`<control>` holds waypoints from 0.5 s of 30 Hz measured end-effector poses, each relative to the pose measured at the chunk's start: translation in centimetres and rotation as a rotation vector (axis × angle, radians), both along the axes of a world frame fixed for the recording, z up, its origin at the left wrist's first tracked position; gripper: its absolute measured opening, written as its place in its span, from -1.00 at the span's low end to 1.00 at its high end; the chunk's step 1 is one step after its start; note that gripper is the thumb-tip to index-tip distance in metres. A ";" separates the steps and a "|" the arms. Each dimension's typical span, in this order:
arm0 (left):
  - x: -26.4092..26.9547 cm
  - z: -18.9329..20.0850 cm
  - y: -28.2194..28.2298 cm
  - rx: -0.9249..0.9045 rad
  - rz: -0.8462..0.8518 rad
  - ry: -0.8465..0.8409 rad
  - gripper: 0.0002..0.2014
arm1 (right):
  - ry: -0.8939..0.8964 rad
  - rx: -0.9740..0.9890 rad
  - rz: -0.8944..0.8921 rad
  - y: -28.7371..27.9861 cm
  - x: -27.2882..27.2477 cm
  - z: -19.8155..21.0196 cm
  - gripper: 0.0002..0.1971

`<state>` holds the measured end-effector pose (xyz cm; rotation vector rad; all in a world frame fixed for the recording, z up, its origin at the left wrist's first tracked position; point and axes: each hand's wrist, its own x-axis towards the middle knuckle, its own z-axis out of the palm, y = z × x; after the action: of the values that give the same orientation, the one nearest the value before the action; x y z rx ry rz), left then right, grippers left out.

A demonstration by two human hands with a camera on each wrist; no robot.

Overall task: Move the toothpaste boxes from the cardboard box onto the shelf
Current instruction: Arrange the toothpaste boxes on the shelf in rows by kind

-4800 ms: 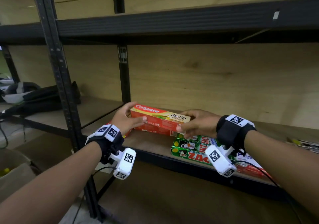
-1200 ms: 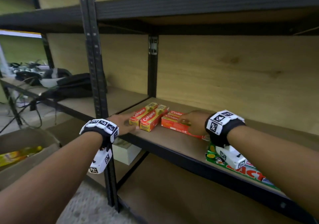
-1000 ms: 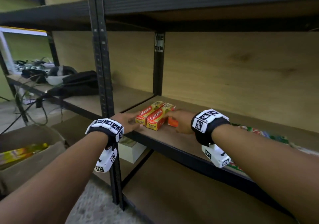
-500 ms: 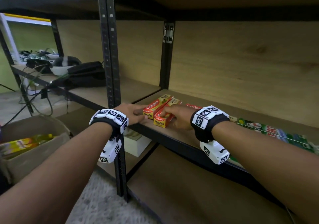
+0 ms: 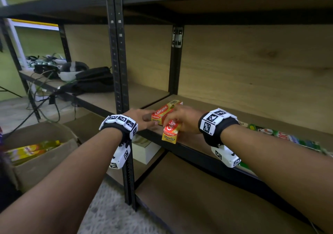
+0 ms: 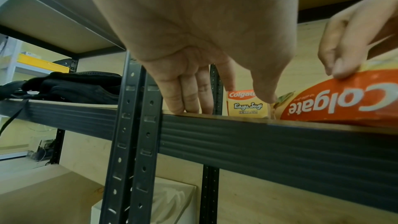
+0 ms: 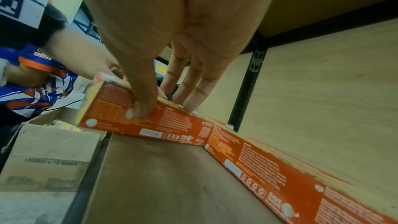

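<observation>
Two orange-and-yellow Colgate toothpaste boxes lie on the wooden shelf (image 5: pixel 195 141). The left box (image 5: pixel 163 110) points into the shelf. My left hand (image 5: pixel 149 121) rests with straight fingers on the shelf edge, and its thumb touches that box's end (image 6: pixel 247 104). My right hand (image 5: pixel 177 118) pinches the right box (image 5: pixel 170 131) between thumb and fingers (image 7: pixel 140 110); this box is angled, its end at the shelf's front edge. A third orange box (image 7: pixel 280 176) lies further right. The cardboard box (image 5: pixel 43 161) on the floor at the left holds yellow toothpaste boxes (image 5: pixel 32 149).
Green boxes (image 5: pixel 288 138) lie flat along the shelf to the right. A black upright post (image 5: pixel 119 71) stands just left of my left hand. Black bags and cables (image 5: pixel 90 80) sit on the neighbouring shelf. A white box (image 5: pixel 146 151) stands on the lower shelf.
My right hand has drawn the right Colgate box out towards the shelf's front edge and angled it. The left hand stays at the left box's end. The view has come closer.
</observation>
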<state>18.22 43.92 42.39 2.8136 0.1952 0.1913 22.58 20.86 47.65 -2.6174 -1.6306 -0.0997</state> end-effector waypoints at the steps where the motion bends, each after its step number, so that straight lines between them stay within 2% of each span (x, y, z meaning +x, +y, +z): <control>1: 0.0 0.0 0.0 -0.001 -0.003 0.000 -0.37 | 0.001 -0.007 0.014 -0.2 -0.2 0.2 -0.64; 5: 0.0 0.1 0.0 0.000 -0.018 0.009 -0.31 | 0.063 0.089 0.083 -1.1 -1.0 1.1 -0.61; 15: -0.3 0.2 -0.8 0.001 0.029 -0.039 -0.29 | 0.432 0.590 -0.046 -5.6 -1.3 4.8 -0.57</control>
<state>17.90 43.15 42.63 2.8063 0.2277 0.2534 21.32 15.22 52.46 -2.0474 -1.1704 -0.0100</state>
